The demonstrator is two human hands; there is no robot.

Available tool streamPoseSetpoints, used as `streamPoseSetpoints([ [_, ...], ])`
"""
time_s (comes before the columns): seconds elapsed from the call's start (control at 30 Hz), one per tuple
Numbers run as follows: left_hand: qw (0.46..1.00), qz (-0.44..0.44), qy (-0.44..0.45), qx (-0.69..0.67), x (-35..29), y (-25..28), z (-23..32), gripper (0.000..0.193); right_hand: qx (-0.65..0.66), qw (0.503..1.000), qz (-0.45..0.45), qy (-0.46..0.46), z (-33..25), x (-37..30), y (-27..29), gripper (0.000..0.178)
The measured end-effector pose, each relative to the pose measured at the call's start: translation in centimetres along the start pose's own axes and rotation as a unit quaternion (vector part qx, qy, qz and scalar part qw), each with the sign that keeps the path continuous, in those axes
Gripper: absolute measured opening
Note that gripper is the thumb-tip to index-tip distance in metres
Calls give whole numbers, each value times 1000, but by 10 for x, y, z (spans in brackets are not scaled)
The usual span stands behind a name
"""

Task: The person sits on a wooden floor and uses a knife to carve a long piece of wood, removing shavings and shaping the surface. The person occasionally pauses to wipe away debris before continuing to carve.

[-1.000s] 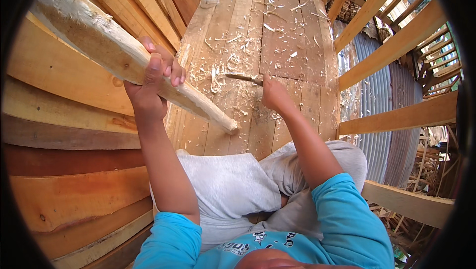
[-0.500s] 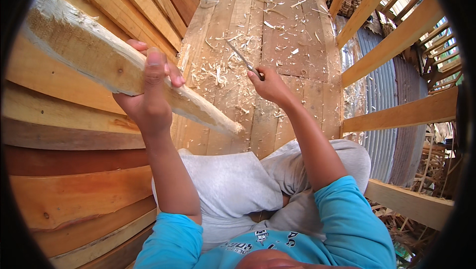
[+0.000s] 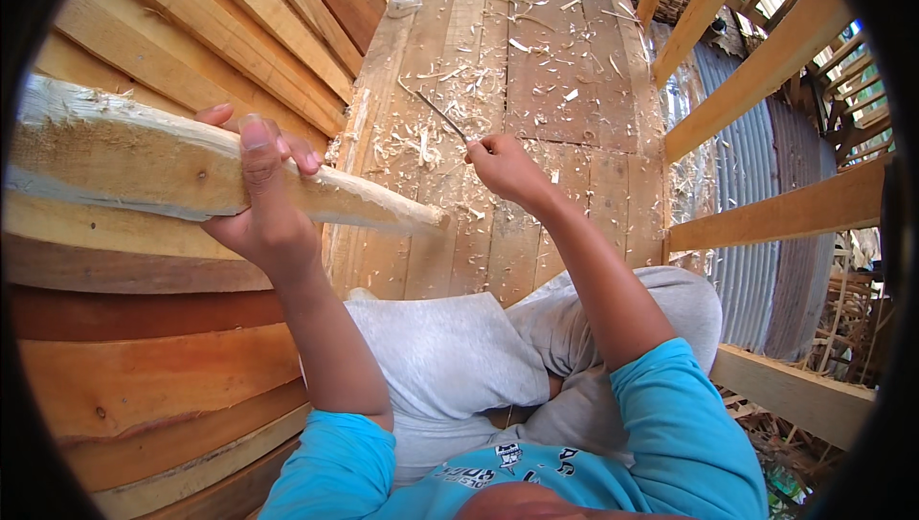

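Observation:
A long, roughly shaved wooden pole point(image 3: 144, 158) slants across from the far left, its narrower end above the floorboards in front of my lap. My left hand point(image 3: 268, 175) grips it from below near its middle, thumb over the near face and fingertips showing past the upper edge. Some pale, rough bark-like surface remains along its sides. My right hand point(image 3: 503, 170) is closed round the handle of a thin-bladed knife point(image 3: 442, 116), most of the handle hidden in the fist. The blade points away and to the left, apart from the pole, above scattered shavings.
Curled wood shavings point(image 3: 421, 142) litter the plank floor point(image 3: 574, 89). A plank wall point(image 3: 144, 376) runs along my left. On the right stands a slatted wooden railing point(image 3: 785, 214) with corrugated metal sheets point(image 3: 737, 185) beyond. A small clear plastic item point(image 3: 404, 4) lies at the far left.
The pole has swung lower at its far left end and shifted left with my left hand. My right hand and the knife have moved slightly left.

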State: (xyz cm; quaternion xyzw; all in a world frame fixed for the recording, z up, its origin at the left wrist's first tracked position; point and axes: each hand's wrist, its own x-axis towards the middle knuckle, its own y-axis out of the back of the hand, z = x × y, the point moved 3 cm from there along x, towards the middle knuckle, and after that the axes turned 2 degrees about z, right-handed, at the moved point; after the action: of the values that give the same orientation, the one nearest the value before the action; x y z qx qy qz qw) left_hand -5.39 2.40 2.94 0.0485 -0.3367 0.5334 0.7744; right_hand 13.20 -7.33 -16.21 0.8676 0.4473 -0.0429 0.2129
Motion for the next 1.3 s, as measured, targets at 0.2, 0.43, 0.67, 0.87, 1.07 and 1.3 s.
streamPoseSetpoints([
  [0.2,998,22,-23,58,-1,6,-37,31,138,974,-120,-135,-11,-16,-24,32],
  [0.43,992,-95,11,-77,14,19,-47,30,233,935,-210,-164,-6,-26,-45,26],
  [0.67,978,-140,54,-142,12,14,-44,23,116,967,-137,-183,13,-30,-61,43],
  [0.87,976,-85,90,-177,1,-2,-40,18,-35,999,-15,-5,1,-21,-70,56],
  [1.07,982,-74,82,-153,-3,-3,-40,20,21,996,-45,-67,-12,-32,-62,55],
  [1.3,972,-133,73,-177,-2,-10,-40,24,62,979,-89,-171,12,-23,-54,55],
])
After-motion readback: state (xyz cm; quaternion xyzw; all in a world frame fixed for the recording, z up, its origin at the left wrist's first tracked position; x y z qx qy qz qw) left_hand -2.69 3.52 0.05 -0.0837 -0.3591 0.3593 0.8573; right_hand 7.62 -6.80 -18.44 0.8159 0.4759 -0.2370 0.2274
